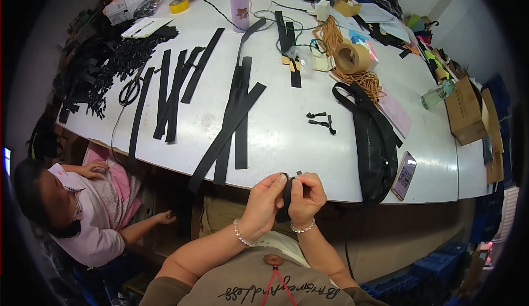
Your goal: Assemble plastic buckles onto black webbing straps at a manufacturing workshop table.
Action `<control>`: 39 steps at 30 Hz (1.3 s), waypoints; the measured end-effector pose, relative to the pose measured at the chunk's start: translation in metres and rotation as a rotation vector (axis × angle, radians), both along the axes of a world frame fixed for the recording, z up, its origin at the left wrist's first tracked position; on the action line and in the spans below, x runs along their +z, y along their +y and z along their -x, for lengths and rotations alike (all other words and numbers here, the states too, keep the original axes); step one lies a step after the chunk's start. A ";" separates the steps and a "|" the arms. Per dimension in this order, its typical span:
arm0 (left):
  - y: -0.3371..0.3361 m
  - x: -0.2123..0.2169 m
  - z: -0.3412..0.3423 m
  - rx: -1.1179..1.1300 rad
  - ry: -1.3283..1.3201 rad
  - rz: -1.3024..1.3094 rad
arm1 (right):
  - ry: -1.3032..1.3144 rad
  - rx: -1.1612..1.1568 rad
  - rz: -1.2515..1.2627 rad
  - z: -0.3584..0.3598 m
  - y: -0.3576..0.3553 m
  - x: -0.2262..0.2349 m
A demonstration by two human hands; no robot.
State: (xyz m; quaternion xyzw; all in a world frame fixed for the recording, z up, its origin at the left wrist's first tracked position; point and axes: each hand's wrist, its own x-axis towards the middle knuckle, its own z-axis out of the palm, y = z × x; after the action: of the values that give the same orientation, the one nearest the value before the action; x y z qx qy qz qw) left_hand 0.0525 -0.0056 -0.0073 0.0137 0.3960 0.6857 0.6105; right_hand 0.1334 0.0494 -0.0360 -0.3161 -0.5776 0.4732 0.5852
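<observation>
The left hand (265, 200) and the right hand (306, 197) met just off the near edge of the white desk (286, 135). Both grips were clamped together on a short black strap piece (287, 196), held upright between the fingertips. Long black straps (237, 113) lay flat on the desk ahead; a black mesh bag (374, 141) and a phone (405, 175) lay to the right.

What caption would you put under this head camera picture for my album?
Left hand and right hand pinch a short black strap piece at the edge of a white table strewn with black strips.
</observation>
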 end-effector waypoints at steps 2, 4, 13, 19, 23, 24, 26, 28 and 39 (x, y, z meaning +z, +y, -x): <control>-0.001 -0.001 0.002 -0.006 -0.043 -0.003 | -0.064 -0.004 -0.210 -0.001 0.003 -0.002; -0.002 0.000 0.006 -0.014 -0.003 -0.009 | -0.121 0.050 -0.192 -0.004 0.004 0.004; -0.010 0.001 0.025 -0.033 0.365 0.005 | 0.471 0.638 0.575 -0.017 0.037 0.025; -0.010 0.005 0.021 -0.113 0.306 0.027 | 0.481 0.589 0.701 -0.012 0.035 0.028; -0.009 0.004 0.023 -0.132 0.288 0.015 | 0.431 0.497 0.706 -0.011 0.032 0.028; -0.009 0.004 0.023 -0.130 0.279 0.019 | 0.394 0.454 0.697 -0.010 0.031 0.028; -0.008 0.006 0.023 -0.133 0.266 0.020 | 0.286 0.444 0.625 -0.017 0.030 0.021; -0.007 0.007 0.023 -0.136 0.255 0.021 | 0.179 0.435 0.552 -0.023 0.030 0.019; -0.004 0.006 0.022 -0.150 0.245 0.041 | -0.099 0.418 0.392 -0.025 0.026 0.031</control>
State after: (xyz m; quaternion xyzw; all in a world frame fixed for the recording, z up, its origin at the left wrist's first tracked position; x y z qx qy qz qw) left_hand 0.0303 -0.0097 -0.0014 0.1144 0.4794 0.6232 0.6072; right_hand 0.1585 0.0755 -0.0046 -0.3199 -0.5555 0.6704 0.3737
